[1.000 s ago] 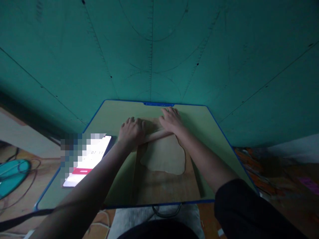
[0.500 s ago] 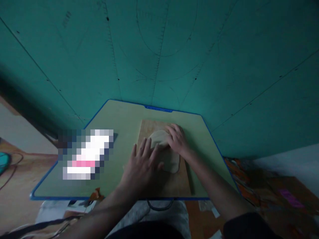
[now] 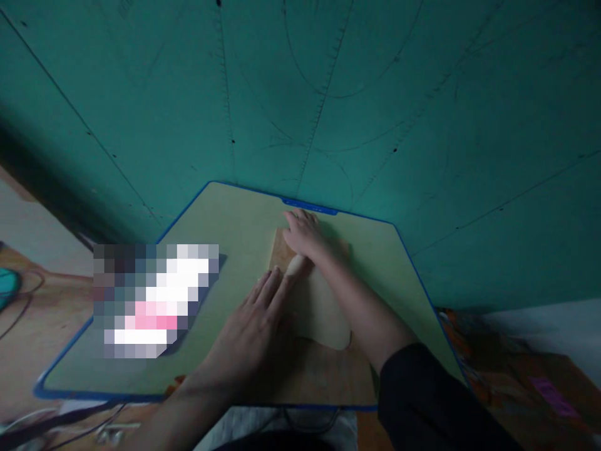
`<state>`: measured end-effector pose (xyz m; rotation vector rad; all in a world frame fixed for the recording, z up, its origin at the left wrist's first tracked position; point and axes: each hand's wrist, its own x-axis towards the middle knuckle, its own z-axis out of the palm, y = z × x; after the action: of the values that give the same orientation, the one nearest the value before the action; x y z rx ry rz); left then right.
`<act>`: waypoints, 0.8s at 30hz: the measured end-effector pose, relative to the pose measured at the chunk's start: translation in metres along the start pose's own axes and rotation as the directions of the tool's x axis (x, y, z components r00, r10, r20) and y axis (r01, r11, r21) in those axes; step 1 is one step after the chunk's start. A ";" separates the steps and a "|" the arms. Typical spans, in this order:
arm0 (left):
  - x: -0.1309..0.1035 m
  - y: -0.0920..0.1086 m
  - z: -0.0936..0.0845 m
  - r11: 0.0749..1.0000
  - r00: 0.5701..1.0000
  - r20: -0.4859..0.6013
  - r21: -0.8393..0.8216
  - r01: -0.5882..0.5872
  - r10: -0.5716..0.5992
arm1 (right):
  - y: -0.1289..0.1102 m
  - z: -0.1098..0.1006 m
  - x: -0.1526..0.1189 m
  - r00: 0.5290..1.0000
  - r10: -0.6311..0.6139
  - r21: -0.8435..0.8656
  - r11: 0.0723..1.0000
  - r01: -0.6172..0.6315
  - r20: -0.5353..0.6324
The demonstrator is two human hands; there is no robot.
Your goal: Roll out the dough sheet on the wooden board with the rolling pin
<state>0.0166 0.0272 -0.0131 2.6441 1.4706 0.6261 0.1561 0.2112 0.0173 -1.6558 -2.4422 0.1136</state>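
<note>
A flat, pale sheet of dough [image 3: 323, 313] lies on a wooden board [image 3: 328, 373], its far end partly hidden by my arms. My left hand [image 3: 263, 297] rests along the left side of the dough, palm down, with straight fingers. At the far end of the board my right hand [image 3: 305, 232] reaches forward, fingers extended. Between the hands a pale rounded part of the dough shows; whether it is a fold or a roll I cannot tell.
The board lies on a pale table with a blue rim [image 3: 422, 285]. On its left is a pixelated flat object [image 3: 173, 294]. A green wall [image 3: 263, 81] rises behind. Boxes [image 3: 539, 382] are at the lower right.
My right hand has moved forward to the board's far end. My left hand's fingers have come closer together. The dough's near edge lies nearer to me; the view has shifted slightly.
</note>
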 end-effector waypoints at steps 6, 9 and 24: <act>-0.005 0.034 0.006 0.995 0.997 0.000 -0.056 -0.080 0.080 | 0.024 -0.001 -0.023 0.997 0.062 0.054 0.996 -0.064 0.041; 0.001 0.061 0.005 0.981 0.990 0.050 -0.151 -0.126 0.135 | 0.043 -0.004 -0.045 0.987 0.153 0.021 0.988 -0.154 0.055; -0.031 0.043 0.006 0.994 1.000 0.014 -0.113 0.000 0.002 | -0.035 0.014 0.007 0.991 0.133 0.071 0.989 -0.130 -0.030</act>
<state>0.0389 -0.0210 -0.0186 2.5592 1.3871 0.6681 0.1190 0.2054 0.0102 -1.7727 -2.2761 0.1846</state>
